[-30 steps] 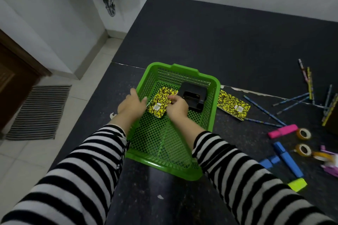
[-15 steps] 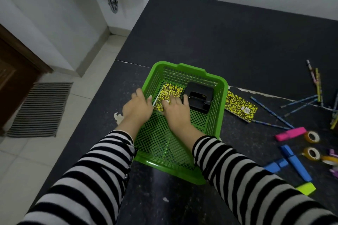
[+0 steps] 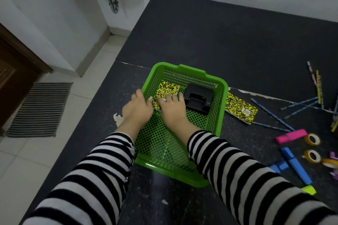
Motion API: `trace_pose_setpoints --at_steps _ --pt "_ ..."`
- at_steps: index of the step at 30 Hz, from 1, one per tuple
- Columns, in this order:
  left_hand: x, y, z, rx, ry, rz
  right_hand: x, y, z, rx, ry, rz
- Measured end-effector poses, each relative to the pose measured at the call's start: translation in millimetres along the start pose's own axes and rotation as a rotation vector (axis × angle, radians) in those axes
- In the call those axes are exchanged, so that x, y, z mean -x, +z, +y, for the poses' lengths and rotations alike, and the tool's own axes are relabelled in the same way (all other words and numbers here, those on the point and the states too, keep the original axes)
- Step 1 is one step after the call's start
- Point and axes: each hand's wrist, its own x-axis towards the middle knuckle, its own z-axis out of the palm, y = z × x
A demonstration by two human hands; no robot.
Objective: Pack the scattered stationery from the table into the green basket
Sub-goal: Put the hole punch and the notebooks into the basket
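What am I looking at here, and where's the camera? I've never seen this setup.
There is no robot. These are a person's two bare hands in striped sleeves, filmed by one camera on their head that looks down. On the dark table sits a green basket holding a hole punch and a yellow-black notebook. The right hand lies flat on that notebook. The left hand is at the basket's left wall, thumb by the notebook's edge. Out on the table are a second notebook, pencils, highlighters and tape rolls.
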Motion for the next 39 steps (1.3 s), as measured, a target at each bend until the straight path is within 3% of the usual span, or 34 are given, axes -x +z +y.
trace_pose_setpoints --at_steps 9,15,17,21,23,25,27,30,33,37,39 --pt "-1 0 -3 0.003 0.019 0.014 -2 -12 9 0.282 -0.002 -0.144" --pt "1 0 3 -0.052 -0.007 0.014 1 -18 21 0.128 -0.021 -0.182" --pt "3 1 6 -0.064 -0.029 0.02 5 -26 33 -0.008 -0.003 -0.029" --pt "6 2 12 -0.078 -0.062 0.023 26 -41 73 -0.206 0.127 0.581" --pt "10 3 14 -0.079 -0.062 0.02 42 -39 102 -0.294 0.315 0.626" --pt "14 5 17 -0.062 -0.061 0.025 57 -30 132 -0.389 0.545 0.566" --pt "20 9 25 -0.041 -0.054 0.012 65 -22 160 -0.44 0.63 0.484" --pt "28 13 36 -0.018 -0.073 -0.002 59 -23 186 -0.474 0.553 0.38" --pt "32 15 37 -0.017 -0.088 -0.011 59 -19 210 -0.598 0.694 0.208" --pt "30 13 36 -0.027 -0.092 -0.049 82 1 228 -0.361 0.581 -0.296" --pt "29 11 39 -0.021 -0.106 -0.072 89 9 228 -0.241 0.542 -0.26"
